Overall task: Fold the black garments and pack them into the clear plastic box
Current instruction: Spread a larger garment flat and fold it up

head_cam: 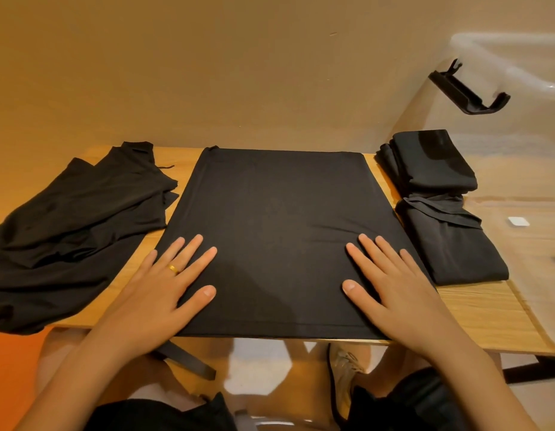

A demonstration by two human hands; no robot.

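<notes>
A black garment (276,231) lies spread flat in the middle of the wooden bench (475,312), smoothed into a long rectangle. Its near hem runs along the bench's front edge and its far end reaches the back edge by the wall (239,73). The left hand (164,284) rests palm down on the garment's near left corner, and the right hand (394,284) rests palm down on its near right corner. On both hands the fingers (201,259) are straight and slightly spread. They press the cloth flat and grip nothing. A gold ring (173,269) sits on one finger of the left hand. To the left, a loose heap of black garments (71,225) lies rumpled on the bench, touching the spread garment's left edge and hanging over the bench's near left corner. To the right stands the clear plastic box (503,45), with a black latch (469,91) on its side. Two folded black garments (453,244) lie one behind the other at its near wall. I cannot tell for sure whether they are inside it.
</notes>
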